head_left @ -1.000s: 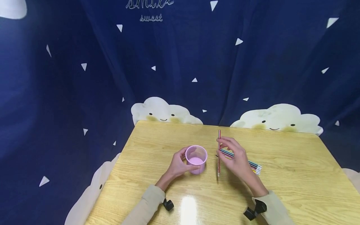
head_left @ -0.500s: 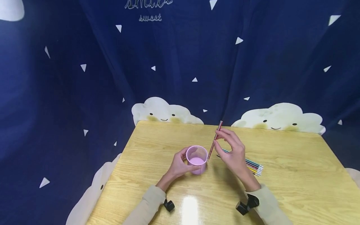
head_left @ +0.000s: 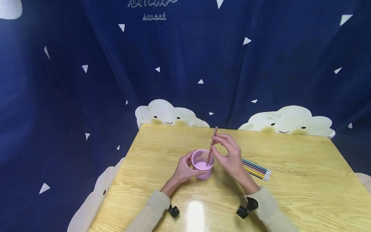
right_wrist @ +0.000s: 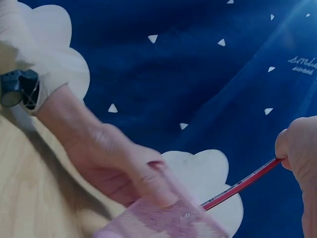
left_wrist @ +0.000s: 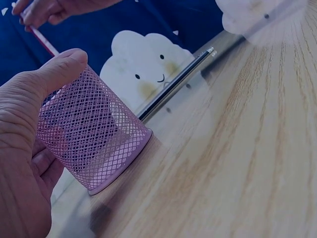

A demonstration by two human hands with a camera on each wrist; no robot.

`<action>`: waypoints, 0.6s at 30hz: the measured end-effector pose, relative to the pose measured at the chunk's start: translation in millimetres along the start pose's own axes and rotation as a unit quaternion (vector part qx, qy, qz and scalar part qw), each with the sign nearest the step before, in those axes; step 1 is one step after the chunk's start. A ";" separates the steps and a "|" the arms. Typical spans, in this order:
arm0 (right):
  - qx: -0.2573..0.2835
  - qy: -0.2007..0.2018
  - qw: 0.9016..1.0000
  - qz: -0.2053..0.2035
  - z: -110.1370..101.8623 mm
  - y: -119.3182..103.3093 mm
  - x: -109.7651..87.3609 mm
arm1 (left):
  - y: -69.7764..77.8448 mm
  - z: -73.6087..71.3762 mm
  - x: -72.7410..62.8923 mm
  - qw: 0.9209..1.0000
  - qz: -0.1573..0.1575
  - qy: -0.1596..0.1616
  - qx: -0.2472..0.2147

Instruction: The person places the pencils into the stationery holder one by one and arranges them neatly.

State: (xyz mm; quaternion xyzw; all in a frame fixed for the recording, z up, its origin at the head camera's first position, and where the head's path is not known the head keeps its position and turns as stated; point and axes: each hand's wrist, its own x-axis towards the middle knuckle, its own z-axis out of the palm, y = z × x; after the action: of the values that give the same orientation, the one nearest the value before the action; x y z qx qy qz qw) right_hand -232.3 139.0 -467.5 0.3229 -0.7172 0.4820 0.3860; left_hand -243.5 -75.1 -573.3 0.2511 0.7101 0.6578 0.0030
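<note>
A pink mesh pencil cup [left_wrist: 94, 134] stands upright on the table, and my left hand [head_left: 184, 168] grips it around its left side, thumb across the front. My right hand [head_left: 229, 156] pinches a red pencil [head_left: 212, 143] near its upper part, above and to the right of the cup. The pencil leans, its lower end inside the cup's mouth; in the right wrist view the red pencil [right_wrist: 242, 184] runs down to the cup's rim from the right hand [right_wrist: 302, 163]. To the right, several pencils [head_left: 256, 169] lie side by side, partly hidden behind the right hand.
The wooden table [head_left: 304, 180] stretches out to the right and in front. Behind it hangs a dark blue curtain [head_left: 185, 58] with white clouds and triangles. Each wrist wears a small black camera [head_left: 174, 211] over a beige sleeve.
My right hand has moved left with the red pencil, from beside the cup to over it, and the pencil's lower end has gone into the mouth. The left hand and cup have stayed put.
</note>
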 end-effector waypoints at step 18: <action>-0.001 -0.042 0.997 0.058 31.0 21.2 -36.3 | 0.7 -1.5 -1.0 1.000 0.006 -0.002 -0.012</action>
State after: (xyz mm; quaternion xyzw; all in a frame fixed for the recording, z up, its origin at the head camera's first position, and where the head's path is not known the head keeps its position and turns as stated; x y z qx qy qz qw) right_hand -239.6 120.1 -515.6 0.3007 -0.7507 0.4891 0.3269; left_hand -242.9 -76.8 -572.7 0.2570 0.7003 0.6660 0.0035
